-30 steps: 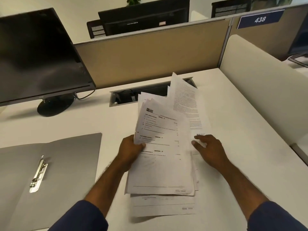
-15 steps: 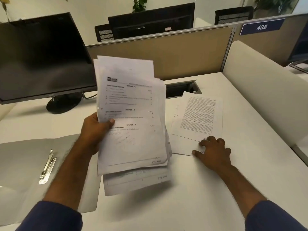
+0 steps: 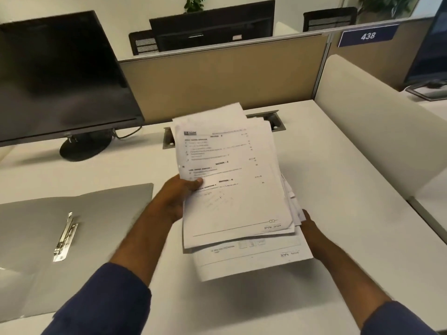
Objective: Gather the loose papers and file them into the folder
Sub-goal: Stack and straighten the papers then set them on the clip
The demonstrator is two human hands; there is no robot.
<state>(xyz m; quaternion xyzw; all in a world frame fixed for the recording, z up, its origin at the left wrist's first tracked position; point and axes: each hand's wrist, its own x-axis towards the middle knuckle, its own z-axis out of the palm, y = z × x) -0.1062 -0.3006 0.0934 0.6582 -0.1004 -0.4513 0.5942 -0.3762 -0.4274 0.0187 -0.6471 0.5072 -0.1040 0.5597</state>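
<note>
We have the papers (image 3: 232, 189) gathered, both hands' fingers (image 3: 193, 183) grasping the uneven stack; next we judge squaring it, then carrying it left of the fingers to the folder (image 3: 96, 213).

Both hands on uneven papers (image 3: 232, 189) held above desk (image 3: 338, 189): left hand (image 3: 174, 199) pinches 9 o'clock edge, right hand (image 3: 312, 228) supports 4 o'clock corner. Folder (image 3: 101, 213) open at 9 o'clock, clip (image 3: 64, 238) exposed.
</note>
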